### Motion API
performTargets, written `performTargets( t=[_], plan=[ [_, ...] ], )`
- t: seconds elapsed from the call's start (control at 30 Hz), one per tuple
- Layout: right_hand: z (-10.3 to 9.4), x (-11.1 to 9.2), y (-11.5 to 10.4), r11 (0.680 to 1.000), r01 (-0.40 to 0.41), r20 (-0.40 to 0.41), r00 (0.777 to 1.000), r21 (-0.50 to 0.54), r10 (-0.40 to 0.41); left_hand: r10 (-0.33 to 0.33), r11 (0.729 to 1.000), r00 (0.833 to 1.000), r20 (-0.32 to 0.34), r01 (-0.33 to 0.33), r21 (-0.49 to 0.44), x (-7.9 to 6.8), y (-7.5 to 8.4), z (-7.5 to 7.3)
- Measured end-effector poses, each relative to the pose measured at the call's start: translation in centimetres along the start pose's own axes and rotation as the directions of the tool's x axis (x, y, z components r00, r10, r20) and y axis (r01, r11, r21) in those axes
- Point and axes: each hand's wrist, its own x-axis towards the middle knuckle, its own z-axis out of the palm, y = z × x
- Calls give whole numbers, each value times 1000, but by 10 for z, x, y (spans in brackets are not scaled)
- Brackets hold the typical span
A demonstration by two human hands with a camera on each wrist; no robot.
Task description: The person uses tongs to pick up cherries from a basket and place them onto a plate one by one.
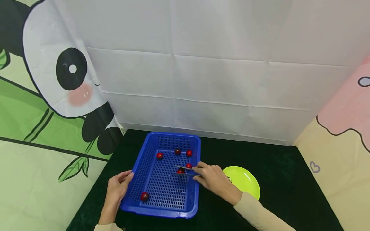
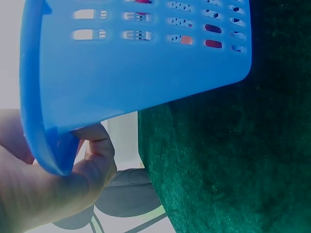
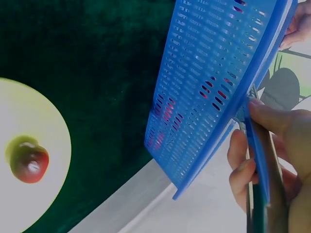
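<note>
My left hand grips the left rim of a blue perforated basket; in the left wrist view its thumb and fingers wrap that rim. Metal tongs are held in my right hand, reaching over the basket's right rim. Their two tips lie on either side of a dark red cherry tomato. Just behind it is a brighter red tomato. Other tomatoes in the basket lie toward the back and at the front left.
Right of the basket sits a yellow-green plate, partly behind my right wrist. One tomato lies on it in the right wrist view. Dark green cloth covers the table, and a white sheet hangs along its back edge.
</note>
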Motion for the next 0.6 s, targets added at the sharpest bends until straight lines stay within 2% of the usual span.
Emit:
performTargets(
  t=[0.37,0.6],
  plan=[
    [5,-12,6,999,-4,-146,989,54,11,-24,1000,1000,7,24,-19,-3,2,-2],
    [9,-21,7,987,-28,-212,975,156,61,-31,999,999,11,31,-22,-4,2,-1]
  ],
)
